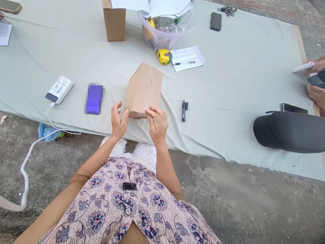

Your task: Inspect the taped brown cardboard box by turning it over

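Observation:
A closed brown cardboard box (pixel 144 88) stands on the cloth in front of me, with a seam running along its top. My left hand (pixel 118 122) is at the box's near left corner, fingers curled but apart, the thumb close to the cardboard. I cannot tell whether that thumb touches. My right hand (pixel 158 124) has its fingertips on the near top edge and its thumb just below, pinching the edge. Right of the box lies a black marker (pixel 184 111). Farther left is a blurred purple rectangular item (pixel 94 99).
Beyond the box are a yellow tape measure (pixel 164 56), a printed sheet (pixel 189 56) with a pen, a plastic basin (pixel 165 40) and another carton (pixel 115 25). A white power bank (pixel 60 89) trails a cable. At right sit a black case (pixel 291 132) and another person's hands (pixel 317 91).

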`<state>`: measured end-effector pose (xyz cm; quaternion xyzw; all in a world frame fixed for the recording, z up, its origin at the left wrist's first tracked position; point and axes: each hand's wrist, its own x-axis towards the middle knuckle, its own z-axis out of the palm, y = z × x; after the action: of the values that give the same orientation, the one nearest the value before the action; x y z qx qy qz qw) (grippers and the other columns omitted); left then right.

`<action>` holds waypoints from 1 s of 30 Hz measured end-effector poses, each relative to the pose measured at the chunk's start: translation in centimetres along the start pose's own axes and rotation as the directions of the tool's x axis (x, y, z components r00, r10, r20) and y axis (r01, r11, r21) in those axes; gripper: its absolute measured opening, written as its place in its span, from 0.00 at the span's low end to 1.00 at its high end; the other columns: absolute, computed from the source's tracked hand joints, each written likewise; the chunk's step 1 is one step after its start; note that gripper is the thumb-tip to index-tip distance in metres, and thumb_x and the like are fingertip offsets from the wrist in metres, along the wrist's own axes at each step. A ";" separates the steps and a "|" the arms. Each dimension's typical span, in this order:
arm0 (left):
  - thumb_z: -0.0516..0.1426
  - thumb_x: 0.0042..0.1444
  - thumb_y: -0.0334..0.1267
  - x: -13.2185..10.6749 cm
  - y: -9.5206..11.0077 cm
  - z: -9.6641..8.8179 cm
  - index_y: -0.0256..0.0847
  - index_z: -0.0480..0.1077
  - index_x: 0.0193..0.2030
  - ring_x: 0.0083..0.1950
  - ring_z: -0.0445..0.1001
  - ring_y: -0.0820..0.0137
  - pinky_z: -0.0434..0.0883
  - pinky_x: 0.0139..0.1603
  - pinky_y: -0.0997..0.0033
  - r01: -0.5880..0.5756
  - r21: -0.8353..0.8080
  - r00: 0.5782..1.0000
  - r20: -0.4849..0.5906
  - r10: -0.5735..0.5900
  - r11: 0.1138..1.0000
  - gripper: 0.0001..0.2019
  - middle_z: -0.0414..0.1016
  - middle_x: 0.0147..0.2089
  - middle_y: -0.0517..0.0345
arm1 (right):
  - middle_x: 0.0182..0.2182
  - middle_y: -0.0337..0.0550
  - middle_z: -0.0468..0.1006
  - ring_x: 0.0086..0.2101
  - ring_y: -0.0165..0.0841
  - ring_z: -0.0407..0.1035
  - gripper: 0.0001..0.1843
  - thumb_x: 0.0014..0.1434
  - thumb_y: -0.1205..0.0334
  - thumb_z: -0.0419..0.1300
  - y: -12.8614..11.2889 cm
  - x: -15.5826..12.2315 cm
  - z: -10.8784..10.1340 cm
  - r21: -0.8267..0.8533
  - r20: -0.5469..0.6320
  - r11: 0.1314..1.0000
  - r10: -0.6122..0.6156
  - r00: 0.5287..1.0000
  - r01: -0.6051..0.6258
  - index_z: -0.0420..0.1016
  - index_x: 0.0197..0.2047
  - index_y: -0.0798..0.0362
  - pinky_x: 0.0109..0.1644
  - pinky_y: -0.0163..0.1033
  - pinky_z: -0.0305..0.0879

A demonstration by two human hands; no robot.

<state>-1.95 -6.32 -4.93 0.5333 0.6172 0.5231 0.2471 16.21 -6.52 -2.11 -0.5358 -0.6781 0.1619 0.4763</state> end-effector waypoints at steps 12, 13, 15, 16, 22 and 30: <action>0.51 0.66 0.60 0.8 1.8 0.8 0.47 0.60 0.66 0.65 0.70 0.59 0.73 0.60 0.58 -0.116 -0.016 0.981 0.155 0.117 0.993 0.28 0.69 0.63 0.43 | 0.46 0.46 0.79 0.50 0.36 0.75 0.14 0.70 0.53 0.54 0.5 -0.3 -0.2 0.049 -0.112 0.993 0.110 0.988 -0.105 0.80 0.41 0.45 0.59 0.51 0.74; 0.51 0.66 0.61 0.8 1.6 0.8 0.48 0.60 0.66 0.65 0.70 0.59 0.74 0.58 0.59 -0.090 -0.034 0.983 0.159 0.094 0.995 0.28 0.69 0.63 0.44 | 0.46 0.46 0.79 0.50 0.36 0.75 0.13 0.69 0.53 0.54 0.6 -0.4 -0.1 0.070 -0.120 0.990 0.131 0.984 -0.124 0.80 0.41 0.45 0.58 0.51 0.74; 0.50 0.66 0.62 0.7 1.2 0.9 0.49 0.60 0.66 0.64 0.71 0.60 0.74 0.57 0.60 -0.061 -0.061 0.984 0.166 0.070 0.996 0.28 0.69 0.63 0.44 | 0.45 0.46 0.79 0.49 0.37 0.74 0.12 0.68 0.53 0.55 0.7 -0.5 0.0 0.132 -0.119 0.977 0.181 0.976 -0.165 0.79 0.42 0.46 0.53 0.49 0.77; 0.49 0.66 0.62 0.6 1.1 0.9 0.49 0.59 0.66 0.64 0.71 0.60 0.74 0.57 0.61 -0.059 -0.065 0.983 0.168 0.070 0.996 0.28 0.68 0.63 0.44 | 0.44 0.46 0.78 0.49 0.37 0.74 0.11 0.68 0.54 0.55 0.7 -0.6 0.1 0.172 -0.110 0.968 0.204 0.973 -0.184 0.79 0.43 0.46 0.50 0.47 0.78; 0.49 0.67 0.60 0.8 0.9 1.0 0.47 0.60 0.65 0.64 0.70 0.60 0.73 0.57 0.61 -0.101 -0.077 0.978 0.176 0.113 0.992 0.27 0.70 0.62 0.43 | 0.37 0.41 0.77 0.38 0.30 0.74 0.09 0.67 0.59 0.55 1.0 -1.0 0.5 0.266 -0.143 0.941 0.254 0.957 -0.210 0.77 0.41 0.47 0.37 0.37 0.78; 0.51 0.66 0.60 0.6 0.6 1.2 0.46 0.62 0.65 0.64 0.71 0.60 0.72 0.58 0.63 -0.045 -0.129 0.985 0.159 0.065 0.991 0.28 0.70 0.63 0.43 | 0.42 0.44 0.76 0.44 0.33 0.73 0.08 0.64 0.63 0.59 0.9 -1.7 0.4 0.242 -0.131 0.966 0.129 0.983 -0.095 0.76 0.46 0.47 0.39 0.36 0.77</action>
<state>-0.89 -5.39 -4.60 0.5747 0.5459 0.5220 0.3151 16.39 -7.52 -3.76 -0.5238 -0.5863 0.2280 0.5744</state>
